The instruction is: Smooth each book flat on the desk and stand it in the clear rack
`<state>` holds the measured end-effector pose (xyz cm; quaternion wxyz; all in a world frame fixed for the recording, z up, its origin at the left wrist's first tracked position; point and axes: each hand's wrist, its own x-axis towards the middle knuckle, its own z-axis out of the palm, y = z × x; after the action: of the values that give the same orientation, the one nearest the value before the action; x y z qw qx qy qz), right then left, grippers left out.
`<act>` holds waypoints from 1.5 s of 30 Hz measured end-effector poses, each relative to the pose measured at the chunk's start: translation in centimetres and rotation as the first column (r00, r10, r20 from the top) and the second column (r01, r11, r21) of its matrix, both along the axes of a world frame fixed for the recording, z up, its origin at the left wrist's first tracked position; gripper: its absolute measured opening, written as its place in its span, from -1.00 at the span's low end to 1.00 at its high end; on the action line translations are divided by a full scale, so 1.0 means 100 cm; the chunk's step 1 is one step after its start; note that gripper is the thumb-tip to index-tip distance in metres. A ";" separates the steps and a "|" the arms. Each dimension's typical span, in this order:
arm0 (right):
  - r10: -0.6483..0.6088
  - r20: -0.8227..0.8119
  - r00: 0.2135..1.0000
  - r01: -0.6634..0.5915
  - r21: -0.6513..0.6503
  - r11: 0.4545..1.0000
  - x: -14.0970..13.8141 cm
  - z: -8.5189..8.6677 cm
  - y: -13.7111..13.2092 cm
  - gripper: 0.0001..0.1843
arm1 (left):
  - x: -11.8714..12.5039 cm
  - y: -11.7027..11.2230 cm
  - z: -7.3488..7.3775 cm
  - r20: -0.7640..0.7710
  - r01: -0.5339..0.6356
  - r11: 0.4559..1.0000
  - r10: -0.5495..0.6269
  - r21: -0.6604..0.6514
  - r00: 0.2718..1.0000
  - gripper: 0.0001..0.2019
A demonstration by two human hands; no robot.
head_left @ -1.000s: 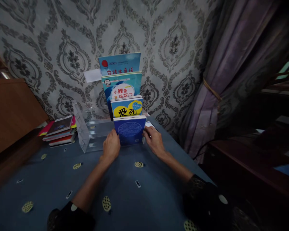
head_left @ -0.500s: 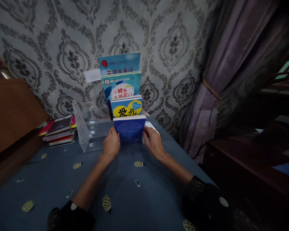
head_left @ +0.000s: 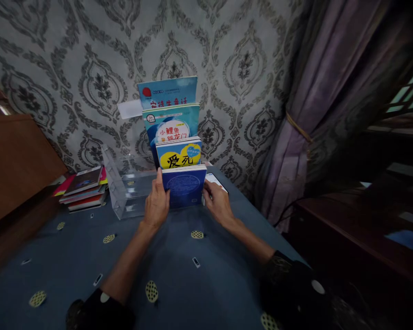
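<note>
A dark blue book (head_left: 184, 187) stands upright in the front tier of a clear acrylic book rack (head_left: 136, 195). My left hand (head_left: 156, 201) holds its left edge, the thumb at the front and a finger reaching up to the top corner. On the opposite edge, my right hand (head_left: 218, 201) is closed with curled fingers. Behind rise a blue and yellow book (head_left: 181, 155), a teal book (head_left: 174, 126) and a light blue book (head_left: 168, 91), stepped upward. The far fingers of both hands are partly hidden.
Left of the rack lies a stack of books (head_left: 84, 185). A phone (head_left: 216, 182) with a lit screen rests behind my right hand. Patterned wallpaper (head_left: 248, 68) backs the blue-covered table (head_left: 179, 256); a tied curtain (head_left: 289, 151) hangs at the right.
My left hand has slid up the blue book's left edge, a finger now at its top corner. My right hand stays at the other edge. The view has shifted slightly.
</note>
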<state>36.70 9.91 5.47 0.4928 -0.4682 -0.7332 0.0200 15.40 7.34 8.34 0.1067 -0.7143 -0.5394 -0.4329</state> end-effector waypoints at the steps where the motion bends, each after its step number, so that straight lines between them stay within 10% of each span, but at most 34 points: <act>1: -0.003 0.001 1.000 0.003 0.005 1.000 0.000 0.000 0.000 -0.54 | 0.000 0.000 0.000 -0.019 -0.003 1.000 0.003 -0.001 1.000 -0.18; 45: -0.039 -0.004 0.999 0.039 -0.090 0.995 -0.002 -0.002 -0.003 -0.45 | 0.002 0.005 -0.019 -0.002 -0.025 0.991 0.025 -0.134 1.000 -0.33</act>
<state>36.49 9.60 5.22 0.4735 -0.5043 -0.7208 0.0448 15.55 7.86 6.45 0.0642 -0.7131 -0.5762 -0.3941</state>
